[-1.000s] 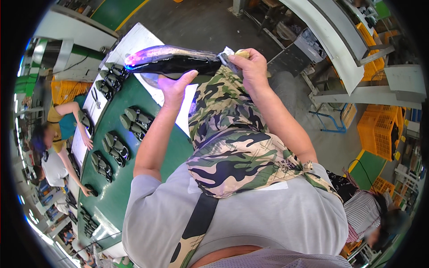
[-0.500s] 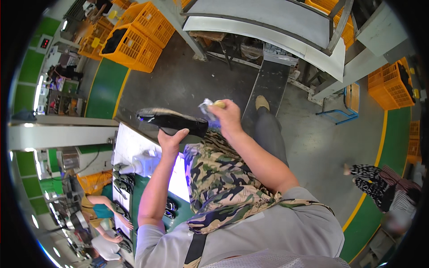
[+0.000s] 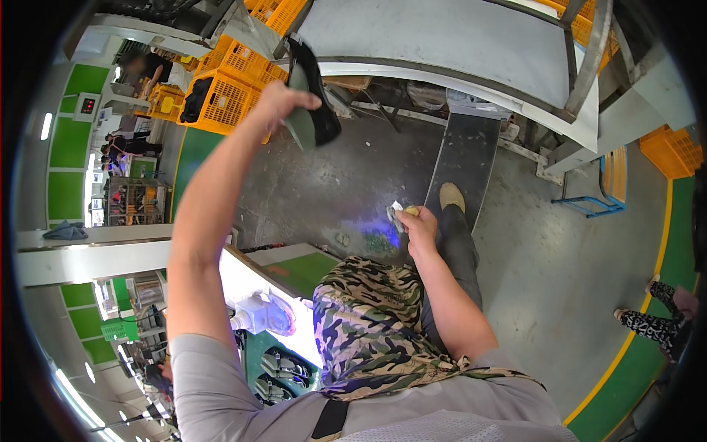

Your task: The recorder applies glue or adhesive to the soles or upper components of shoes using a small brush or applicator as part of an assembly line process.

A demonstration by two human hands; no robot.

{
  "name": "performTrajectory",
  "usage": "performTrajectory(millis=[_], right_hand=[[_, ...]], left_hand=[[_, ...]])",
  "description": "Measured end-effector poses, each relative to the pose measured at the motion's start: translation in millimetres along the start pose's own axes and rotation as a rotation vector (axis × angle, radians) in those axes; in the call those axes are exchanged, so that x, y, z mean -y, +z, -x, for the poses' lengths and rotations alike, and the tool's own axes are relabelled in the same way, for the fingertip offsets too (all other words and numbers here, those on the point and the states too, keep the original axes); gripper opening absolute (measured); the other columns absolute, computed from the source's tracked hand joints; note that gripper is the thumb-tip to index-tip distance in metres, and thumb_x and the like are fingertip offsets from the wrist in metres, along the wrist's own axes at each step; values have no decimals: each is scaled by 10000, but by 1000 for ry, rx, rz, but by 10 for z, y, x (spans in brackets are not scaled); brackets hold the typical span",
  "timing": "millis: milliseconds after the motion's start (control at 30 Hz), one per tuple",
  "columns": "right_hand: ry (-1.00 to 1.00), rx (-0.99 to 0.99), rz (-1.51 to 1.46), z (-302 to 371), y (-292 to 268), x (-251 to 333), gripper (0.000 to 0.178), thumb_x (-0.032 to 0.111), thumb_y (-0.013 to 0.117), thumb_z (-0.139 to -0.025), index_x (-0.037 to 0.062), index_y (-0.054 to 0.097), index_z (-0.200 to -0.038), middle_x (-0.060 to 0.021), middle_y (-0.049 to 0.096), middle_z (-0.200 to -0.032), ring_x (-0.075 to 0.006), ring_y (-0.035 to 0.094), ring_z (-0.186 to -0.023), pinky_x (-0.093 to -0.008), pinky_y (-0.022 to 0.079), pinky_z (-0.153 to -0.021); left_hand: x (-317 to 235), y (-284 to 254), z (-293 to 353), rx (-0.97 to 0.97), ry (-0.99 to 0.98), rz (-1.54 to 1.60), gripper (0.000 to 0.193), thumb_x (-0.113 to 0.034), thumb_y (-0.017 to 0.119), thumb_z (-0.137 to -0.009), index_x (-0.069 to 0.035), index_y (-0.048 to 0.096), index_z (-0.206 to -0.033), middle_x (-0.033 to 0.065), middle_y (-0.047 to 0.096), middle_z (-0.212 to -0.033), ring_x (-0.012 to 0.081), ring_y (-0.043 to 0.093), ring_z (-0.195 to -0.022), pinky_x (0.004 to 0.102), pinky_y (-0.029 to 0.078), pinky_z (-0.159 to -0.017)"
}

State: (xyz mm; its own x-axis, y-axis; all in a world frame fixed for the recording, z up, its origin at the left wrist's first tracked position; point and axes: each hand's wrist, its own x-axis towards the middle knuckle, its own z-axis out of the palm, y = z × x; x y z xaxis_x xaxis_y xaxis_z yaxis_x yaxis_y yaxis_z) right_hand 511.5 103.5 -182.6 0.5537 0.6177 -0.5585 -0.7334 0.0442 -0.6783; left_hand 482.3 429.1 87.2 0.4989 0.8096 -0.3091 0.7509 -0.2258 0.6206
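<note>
My left hand (image 3: 280,104) is stretched out far forward and closed on a black glossy shoe (image 3: 324,121). The shoe is held upright on end, its grey-green sole side toward my palm. My right hand (image 3: 420,228), lower and nearer my body, pinches a crumpled grey-white cloth-like wad (image 3: 395,214). Something small and yellowish shows between its fingers; its kind is unclear. Beside my left side, a translucent plastic bottle (image 3: 258,315) lies on the brightly lit white worktop (image 3: 239,272). Several black shoes (image 3: 283,366) rest on a green surface close to it.
Orange crates (image 3: 228,99) are stacked at the far left, near the held shoe. A metal-framed rack with a pale sheet (image 3: 434,37) stands ahead. To the right are a blue-legged stool (image 3: 600,191) and a walking person (image 3: 655,324). A dark board (image 3: 471,155) lies ahead of my foot.
My left hand has carried the shoe forward and upward toward the rack and crates, turning it on end. My right hand, still gripping the wad, has dropped back to the right. My view has shifted.
</note>
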Motion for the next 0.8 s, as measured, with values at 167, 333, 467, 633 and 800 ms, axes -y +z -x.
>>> performTrajectory(millis=[167,333,467,633,800], right_hand=[[16,63,-51,70,154,45,203,-16,765,-760,11,610,-889,-6,619,-815,-85,576,-702,-245,457,-629],[-1,72,-49,53,159,-10,203,-7,761,-763,23,612,-898,-17,629,-805,-101,588,-675,-247,466,-608],[-20,62,47,-86,-12,-106,202,56,767,-774,57,601,-889,-4,604,-738,-89,548,-604,-230,426,-540],[89,123,109,-323,-170,-224,176,101,759,-797,99,589,-840,9,571,-691,-86,507,-543,-230,370,-458],[212,145,207,-366,-286,-299,121,194,718,-855,128,617,-871,12,594,-732,-130,566,-632,-308,416,-574]], left_hand=[[-759,-918,-702,-645,349,-575,734,-421,840,-657,16,624,-1206,138,721,-964,217,698,-761,330,560,-691],[-664,-95,120,-476,564,-233,773,-423,832,-698,25,561,-1267,190,656,-1161,265,676,-942,360,539,-835],[197,900,2130,-174,637,-20,684,-267,829,-647,29,581,-1212,235,649,-1122,356,667,-993,423,537,-866],[2489,1539,4101,-239,-84,211,644,-322,816,-741,-11,592,-1259,172,669,-1154,286,675,-1024,381,537,-894],[4183,1830,6035,-253,-867,-135,746,-560,792,-666,-41,663,-1187,169,685,-1154,307,673,-1039,392,519,-935]])
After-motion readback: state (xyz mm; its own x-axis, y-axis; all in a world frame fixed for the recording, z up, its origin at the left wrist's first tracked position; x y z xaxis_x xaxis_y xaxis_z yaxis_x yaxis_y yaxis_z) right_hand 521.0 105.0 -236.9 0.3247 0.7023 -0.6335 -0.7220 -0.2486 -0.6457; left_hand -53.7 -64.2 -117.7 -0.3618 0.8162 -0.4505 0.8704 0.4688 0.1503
